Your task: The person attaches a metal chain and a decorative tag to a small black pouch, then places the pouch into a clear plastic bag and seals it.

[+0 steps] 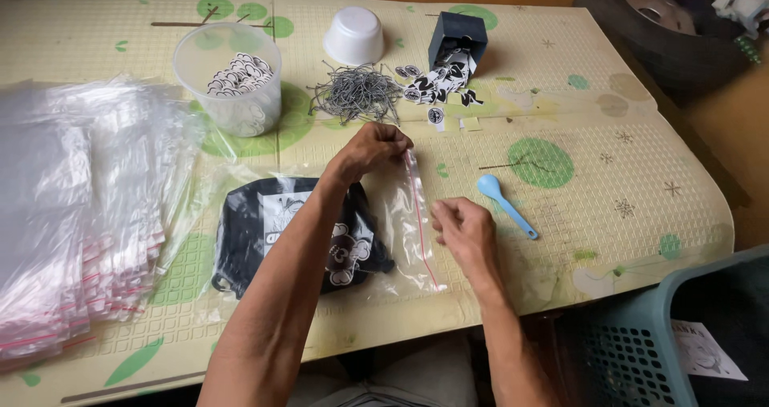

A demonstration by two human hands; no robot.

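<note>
A clear zip bag [400,215] lies on the table with a folded black garment [248,235] with a white print inside it. My left hand [376,147] pinches the far end of the bag's red zip strip [418,207]. My right hand [465,231] rests at the near part of the strip, fingers curled against the bag's edge. The strip runs between the two hands.
A stack of empty zip bags [72,207] fills the left. At the back stand a clear tub of stickers [232,74], a white bowl [354,34], a pile of metal pins [356,93] and a tipped dark box with spilled stickers [452,46]. A blue spoon [505,204] lies right; a teal basket [641,335] stands off the table.
</note>
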